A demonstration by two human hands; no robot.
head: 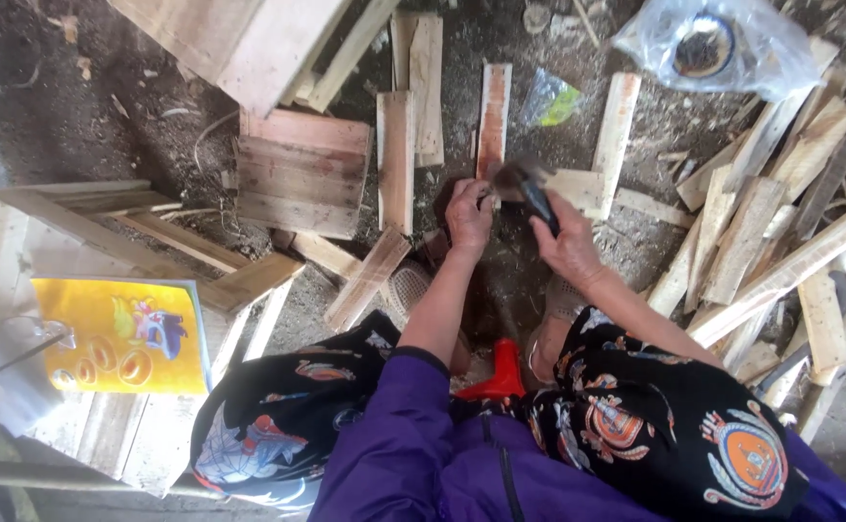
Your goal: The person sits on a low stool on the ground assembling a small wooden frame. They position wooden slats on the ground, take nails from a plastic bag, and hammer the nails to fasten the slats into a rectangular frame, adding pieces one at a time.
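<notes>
The left hand (468, 215) pinches the near end of a reddish wooden slat (493, 116) flat on the ground, steadying it, while the right hand (566, 246) grips a hammer (525, 186) just above

Floor: bare dark dirt (75, 116) strewn with sawdust. Offcut wooden slats (761, 232) heaped at right; a nailed board panel (299, 174) lies flat at centre-left. Pale wooden crate (17, 251) at left bears a yellow booklet (118, 336). Clear plastic bag (723, 43) top right. Daylight, diffuse.
</notes>
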